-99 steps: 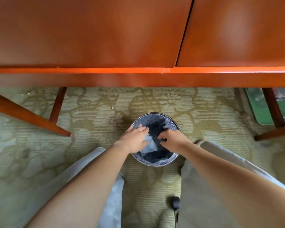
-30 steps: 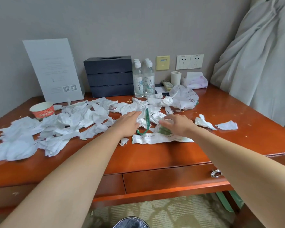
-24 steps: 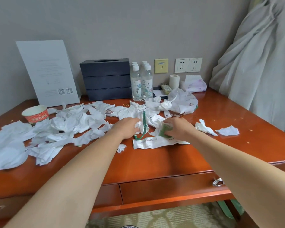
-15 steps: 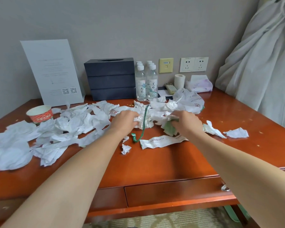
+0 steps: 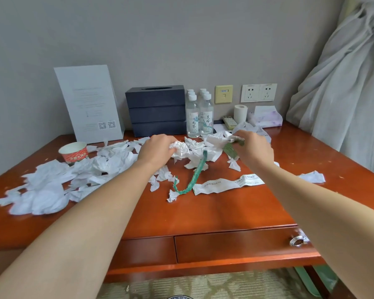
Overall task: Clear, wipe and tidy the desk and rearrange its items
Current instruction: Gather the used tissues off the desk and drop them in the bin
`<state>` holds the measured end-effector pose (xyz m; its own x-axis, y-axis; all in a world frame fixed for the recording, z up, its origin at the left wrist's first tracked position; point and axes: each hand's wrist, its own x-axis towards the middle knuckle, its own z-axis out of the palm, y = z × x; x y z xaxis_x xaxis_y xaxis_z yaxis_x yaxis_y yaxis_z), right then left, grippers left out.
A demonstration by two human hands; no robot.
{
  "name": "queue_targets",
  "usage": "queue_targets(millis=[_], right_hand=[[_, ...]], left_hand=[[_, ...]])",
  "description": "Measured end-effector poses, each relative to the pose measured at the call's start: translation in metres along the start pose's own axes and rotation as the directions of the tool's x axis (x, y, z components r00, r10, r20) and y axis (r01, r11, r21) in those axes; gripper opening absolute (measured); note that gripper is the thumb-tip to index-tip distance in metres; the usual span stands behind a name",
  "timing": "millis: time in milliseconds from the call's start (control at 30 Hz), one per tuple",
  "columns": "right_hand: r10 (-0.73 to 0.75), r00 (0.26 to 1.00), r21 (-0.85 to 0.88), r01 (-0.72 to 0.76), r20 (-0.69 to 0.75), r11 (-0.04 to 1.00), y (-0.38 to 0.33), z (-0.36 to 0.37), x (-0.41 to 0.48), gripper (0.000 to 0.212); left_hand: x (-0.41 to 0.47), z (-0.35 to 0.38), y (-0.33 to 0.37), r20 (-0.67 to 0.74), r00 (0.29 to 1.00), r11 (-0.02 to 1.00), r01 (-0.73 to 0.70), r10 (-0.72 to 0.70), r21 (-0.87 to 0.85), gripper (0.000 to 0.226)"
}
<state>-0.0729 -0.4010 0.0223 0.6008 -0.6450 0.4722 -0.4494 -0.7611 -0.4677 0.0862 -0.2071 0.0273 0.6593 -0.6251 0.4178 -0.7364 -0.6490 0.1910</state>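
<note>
Early going here: left hand (image 5: pixel 158 148) has its grip closed round a tissue wad (image 5: pixel 181 147), right hand (image 5: pixel 254 151) pinches a green wrapper (image 5: pixel 230 149) above mid-desk (image 5: pixel 203 214), paper scraps (image 5: pixel 73 175) litter the left side, so clearing looks barely dented, wiping and rearranging not yet begun.

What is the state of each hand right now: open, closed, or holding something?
Left hand: closed, gripping a wad of crumpled white paper.
Right hand: closed, gripping a green wrapper.
</note>
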Motion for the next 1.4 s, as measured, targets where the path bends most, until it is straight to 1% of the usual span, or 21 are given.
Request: queue_targets(millis=[133,233,533,833,967,1067,1200,1333,1400], right_hand=[[-0.029,0.999,0.043,0.030,-0.018,0.999,-0.017,-0.014,-0.010,0.033],[-0.037,0.999,0.095,0.036,0.004,0.995,-0.026,-0.021,-0.020,0.031],[-0.078,0.991,0.183,0.057,0.106,0.981,-0.062,-0.039,-0.079,0.020],[-0.126,0.973,0.197,0.087,0.193,0.977,-0.091,-0.057,-0.179,0.026],[-0.139,0.968,0.208,0.094,0.209,0.974,-0.095,-0.060,-0.225,0.028],[-0.135,0.966,0.209,0.089,0.219,0.974,-0.091,-0.055,-0.254,0.025],[-0.111,0.948,0.216,0.047,0.298,0.975,-0.082,-0.036,-0.289,0.021],[-0.094,0.921,0.190,0.022,0.378,0.982,-0.066,-0.005,-0.315,0.027],[-0.057,0.906,0.179,-0.021,0.420,0.984,-0.054,0.015,-0.325,0.025]], left_hand=[[-0.013,-0.029,-0.001,-0.052,0.999,1.000,0.007,-0.009,-0.028,0.035],[-0.027,-0.047,-0.004,-0.064,0.998,0.999,0.019,-0.020,-0.028,0.034],[-0.099,-0.087,-0.006,-0.025,0.998,0.998,0.053,-0.054,-0.034,0.038],[-0.200,-0.113,-0.004,0.022,0.997,0.996,0.077,-0.076,-0.034,0.036],[-0.249,-0.109,-0.001,0.074,0.993,0.994,0.099,-0.095,-0.052,0.037],[-0.281,-0.100,-0.003,0.077,0.991,0.992,0.113,-0.108,-0.062,0.035],[-0.320,-0.075,-0.010,0.144,0.981,0.989,0.139,-0.131,-0.048,0.032],[-0.346,-0.037,-0.021,0.236,0.959,0.983,0.177,-0.159,-0.057,0.028],[-0.354,-0.014,-0.027,0.289,0.940,0.976,0.208,-0.179,-0.071,0.026]])
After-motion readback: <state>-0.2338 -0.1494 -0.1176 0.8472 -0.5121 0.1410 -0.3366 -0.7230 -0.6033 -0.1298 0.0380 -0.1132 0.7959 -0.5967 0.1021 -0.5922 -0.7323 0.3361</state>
